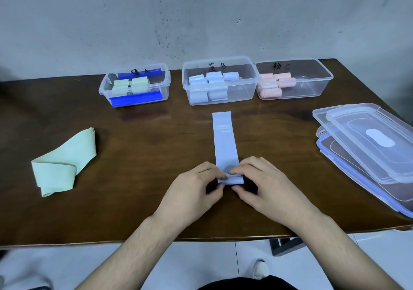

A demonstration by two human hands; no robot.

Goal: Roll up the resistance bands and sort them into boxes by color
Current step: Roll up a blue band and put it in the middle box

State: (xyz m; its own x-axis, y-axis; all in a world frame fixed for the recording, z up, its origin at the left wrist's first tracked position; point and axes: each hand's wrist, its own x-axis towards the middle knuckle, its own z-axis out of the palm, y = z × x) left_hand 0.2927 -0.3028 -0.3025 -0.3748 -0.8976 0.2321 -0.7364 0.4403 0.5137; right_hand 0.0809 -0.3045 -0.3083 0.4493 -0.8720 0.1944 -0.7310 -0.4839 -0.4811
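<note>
Rolling begins: left hand (196, 185) and right hand (257, 183) pinch the near end of the blue band (224, 146), flat on the worktop (156, 133). Next, presumably: roll toward the blue-roll box (220, 80); green band (63, 162) waits.

Brown table (156, 211): three boxes (220, 81), lids (368, 146), blue band (224, 142), green band (63, 162).

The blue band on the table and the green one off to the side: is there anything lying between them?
No. In the head view, only bare brown table separates the blue band from the green band.
</note>
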